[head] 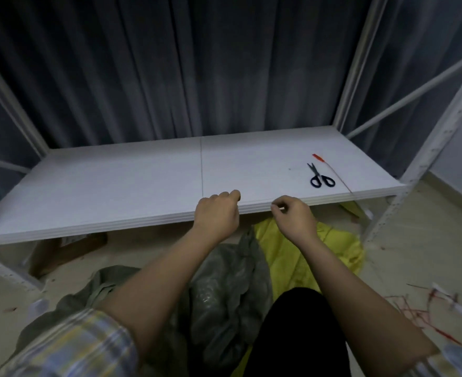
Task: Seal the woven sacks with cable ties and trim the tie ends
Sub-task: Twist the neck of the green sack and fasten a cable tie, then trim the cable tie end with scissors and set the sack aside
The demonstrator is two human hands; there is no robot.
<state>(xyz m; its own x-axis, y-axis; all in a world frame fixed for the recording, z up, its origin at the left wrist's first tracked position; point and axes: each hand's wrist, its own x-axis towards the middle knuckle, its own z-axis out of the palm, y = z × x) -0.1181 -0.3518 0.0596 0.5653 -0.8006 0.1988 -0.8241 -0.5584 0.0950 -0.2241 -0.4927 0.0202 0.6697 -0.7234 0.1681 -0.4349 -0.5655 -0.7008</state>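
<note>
Centrally, both hands, left [217, 210] and right [293, 216], hover at the white shelf [115, 186] edge, fingers curled; any hold unclear. Limp grey-green woven sack [224, 289] lies bottom centre; likely light, slippery — gather its neck. Black-handled scissors [319, 176] and thin red cable tie [330, 170] lie right.

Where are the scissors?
In the head view the scissors lie on the white shelf, toward its right end, just left of a red cable tie and beyond the right hand.

shelf board [143, 183] matt white | green sack [224, 289] glossy (crinkled) | scissors [321, 176] black plastic handles
</note>
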